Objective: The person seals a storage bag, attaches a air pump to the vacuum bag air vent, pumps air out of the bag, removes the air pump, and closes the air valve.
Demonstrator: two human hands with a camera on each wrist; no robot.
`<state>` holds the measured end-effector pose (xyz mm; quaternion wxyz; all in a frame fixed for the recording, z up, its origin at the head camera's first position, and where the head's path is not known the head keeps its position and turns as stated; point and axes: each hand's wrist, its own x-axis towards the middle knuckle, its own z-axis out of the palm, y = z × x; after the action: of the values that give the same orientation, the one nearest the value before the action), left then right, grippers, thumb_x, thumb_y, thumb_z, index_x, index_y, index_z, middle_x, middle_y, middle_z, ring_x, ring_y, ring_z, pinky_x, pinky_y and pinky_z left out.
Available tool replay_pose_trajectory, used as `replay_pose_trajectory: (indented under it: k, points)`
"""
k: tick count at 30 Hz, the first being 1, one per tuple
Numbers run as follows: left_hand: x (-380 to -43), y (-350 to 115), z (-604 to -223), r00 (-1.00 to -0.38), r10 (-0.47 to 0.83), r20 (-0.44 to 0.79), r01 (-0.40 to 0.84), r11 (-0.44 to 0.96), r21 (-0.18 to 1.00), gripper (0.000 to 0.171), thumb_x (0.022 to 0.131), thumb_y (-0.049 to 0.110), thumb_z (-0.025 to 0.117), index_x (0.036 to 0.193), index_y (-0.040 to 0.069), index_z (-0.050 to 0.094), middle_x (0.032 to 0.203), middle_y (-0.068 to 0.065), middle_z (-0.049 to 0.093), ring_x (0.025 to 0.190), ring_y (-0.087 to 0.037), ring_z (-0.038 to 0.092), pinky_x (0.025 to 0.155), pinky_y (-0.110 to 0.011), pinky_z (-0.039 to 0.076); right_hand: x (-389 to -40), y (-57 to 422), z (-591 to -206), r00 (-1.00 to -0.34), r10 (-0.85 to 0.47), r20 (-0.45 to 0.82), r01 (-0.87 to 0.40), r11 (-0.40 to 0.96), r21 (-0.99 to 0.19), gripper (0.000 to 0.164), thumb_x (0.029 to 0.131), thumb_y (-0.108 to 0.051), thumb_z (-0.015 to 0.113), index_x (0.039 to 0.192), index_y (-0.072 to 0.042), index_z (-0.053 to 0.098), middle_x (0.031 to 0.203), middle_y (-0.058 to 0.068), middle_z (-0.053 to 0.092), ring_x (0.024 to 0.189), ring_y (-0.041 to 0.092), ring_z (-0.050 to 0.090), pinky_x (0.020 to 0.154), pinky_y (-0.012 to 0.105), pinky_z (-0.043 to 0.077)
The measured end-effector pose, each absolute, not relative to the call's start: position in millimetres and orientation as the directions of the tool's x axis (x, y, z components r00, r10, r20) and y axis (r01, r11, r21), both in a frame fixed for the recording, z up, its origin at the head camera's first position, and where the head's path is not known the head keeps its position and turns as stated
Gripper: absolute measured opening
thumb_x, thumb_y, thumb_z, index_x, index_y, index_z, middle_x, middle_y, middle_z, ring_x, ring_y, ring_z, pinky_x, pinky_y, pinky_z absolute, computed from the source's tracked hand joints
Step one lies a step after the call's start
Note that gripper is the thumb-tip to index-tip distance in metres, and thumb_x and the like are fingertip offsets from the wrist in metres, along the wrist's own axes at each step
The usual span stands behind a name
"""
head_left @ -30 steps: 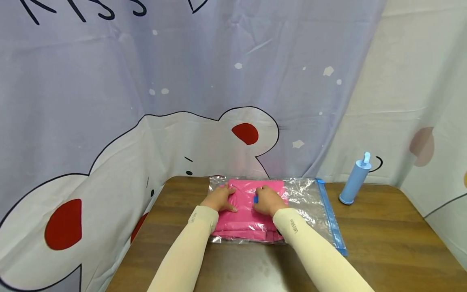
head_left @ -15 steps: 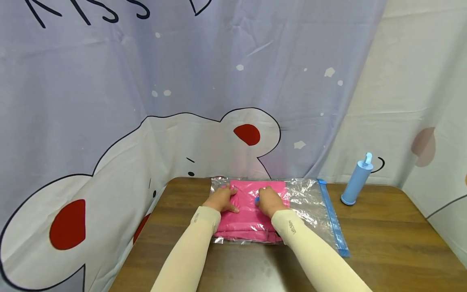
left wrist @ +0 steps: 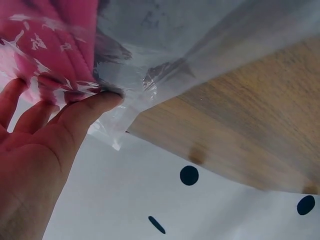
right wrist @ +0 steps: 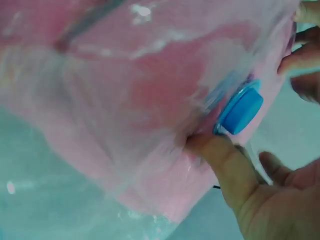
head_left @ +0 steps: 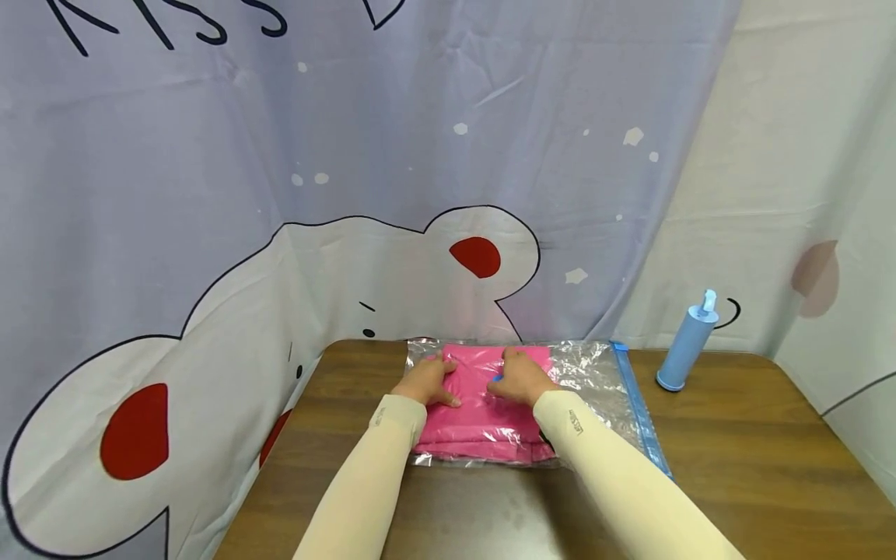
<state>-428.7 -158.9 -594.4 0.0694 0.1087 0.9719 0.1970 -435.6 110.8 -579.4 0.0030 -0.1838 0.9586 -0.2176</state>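
pink cloth (head_left: 455,435)'s folded and in, clear bag (head_left: 584,369) along the desk (head_left: 700,435)'s far edge, looking slack; left hand (head_left: 425,381) rests there, fingers loose; right hand (head_left: 523,379) at the blue cap (right wrist: 242,112), pinch unclear; far right corner's blue cylinder (head_left: 687,350) untouched.

"KISS" (head_left: 155,27), cut off above, stands on the curtain (head_left: 392,155); lettering (head_left: 380,416) near both arm sleeves' (head_left: 367,482) wrist edges is too small to read.

We see a right hand (right wrist: 272,202) touching clear plastic (right wrist: 115,155) over pink fabric (right wrist: 165,87), near a blue cap (right wrist: 243,111).
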Motion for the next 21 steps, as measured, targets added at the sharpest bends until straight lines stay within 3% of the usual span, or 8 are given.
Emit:
replay_pose_trajectory:
  k: [2, 5, 8, 11, 14, 19, 21]
  points:
    - [-429.4, -156.8, -593.8, -0.966, 0.237, -0.100, 0.176, 0.893, 0.415, 0.102, 0.079, 0.048, 0.104, 0.168, 0.025, 0.058, 0.186, -0.022, 0.032, 0.169, -0.049, 0.041, 0.137, -0.063, 0.041, -437.7, 113.1, -578.0, -0.942, -0.328, 0.070, -0.326, 0.850, -0.413, 0.060, 0.086, -0.047, 0.088, 0.116, 0.002, 0.072, 0.105, 0.017, 0.080, 0.096, 0.031, 0.077, 0.097, 0.049, 0.067]
    - [-429.0, -154.6, -591.6, -0.968, 0.225, -0.111, 0.161, 0.897, 0.412, 0.101, 0.079, 0.048, 0.104, 0.167, 0.027, 0.059, 0.186, -0.020, 0.033, 0.168, -0.048, 0.042, 0.136, -0.064, 0.042, -447.2, 114.9, -586.5, -0.939, -0.340, 0.058, -0.337, 0.867, -0.367, 0.043, 0.092, -0.047, 0.088, 0.083, -0.009, 0.070, 0.079, 0.007, 0.074, 0.074, 0.024, 0.068, 0.078, 0.046, 0.064]
    - [-427.6, -153.8, -590.3, -0.968, 0.226, -0.104, 0.168, 0.901, 0.400, 0.101, 0.079, 0.048, 0.104, 0.166, 0.026, 0.060, 0.185, -0.019, 0.035, 0.168, -0.048, 0.043, 0.135, -0.064, 0.043, -447.9, 115.5, -593.1, -0.930, -0.360, 0.074, -0.364, 0.878, -0.311, 0.039, 0.093, -0.040, 0.090, 0.072, -0.017, 0.067, 0.072, 0.000, 0.069, 0.069, 0.019, 0.062, 0.073, 0.044, 0.062]
    - [-423.9, -152.3, -588.8, -0.967, 0.235, -0.100, 0.176, 0.898, 0.404, 0.101, 0.078, 0.049, 0.104, 0.166, 0.026, 0.060, 0.185, -0.021, 0.036, 0.167, -0.049, 0.044, 0.135, -0.065, 0.043, -447.1, 114.7, -598.1, -0.919, -0.379, 0.110, -0.395, 0.876, -0.277, 0.025, 0.091, -0.029, 0.092, 0.077, -0.017, 0.075, 0.079, -0.001, 0.074, 0.076, 0.018, 0.065, 0.081, 0.044, 0.065]
    - [-417.2, -150.0, -585.5, -0.967, 0.235, -0.093, 0.182, 0.902, 0.392, 0.100, 0.078, 0.046, 0.104, 0.166, 0.024, 0.061, 0.183, -0.025, 0.038, 0.165, -0.052, 0.046, 0.132, -0.066, 0.045, -446.2, 113.5, -599.7, -0.891, -0.436, 0.124, -0.454, 0.849, -0.271, 0.006, 0.089, -0.016, 0.090, 0.094, -0.015, 0.086, 0.092, 0.001, 0.081, 0.086, 0.017, 0.070, 0.091, 0.044, 0.067]
    - [-407.3, -147.8, -573.4, -0.972, 0.225, -0.073, 0.185, 0.917, 0.355, 0.098, 0.079, 0.047, 0.104, 0.165, 0.024, 0.062, 0.180, -0.027, 0.042, 0.162, -0.053, 0.049, 0.130, -0.065, 0.048, -445.4, 113.3, -594.1, -0.848, -0.518, 0.111, -0.524, 0.788, -0.323, 0.026, 0.086, -0.007, 0.086, 0.110, -0.018, 0.090, 0.106, 0.002, 0.084, 0.097, 0.018, 0.071, 0.097, 0.042, 0.066]
    - [-408.4, -149.0, -572.5, -0.972, 0.221, -0.083, 0.176, 0.914, 0.366, 0.100, 0.079, 0.047, 0.103, 0.166, 0.026, 0.061, 0.183, -0.024, 0.039, 0.165, -0.050, 0.046, 0.133, -0.064, 0.046, -445.1, 114.8, -589.5, -0.848, -0.521, 0.092, -0.516, 0.777, -0.360, 0.032, 0.085, -0.010, 0.086, 0.117, -0.014, 0.088, 0.115, 0.008, 0.084, 0.103, 0.024, 0.074, 0.101, 0.045, 0.065]
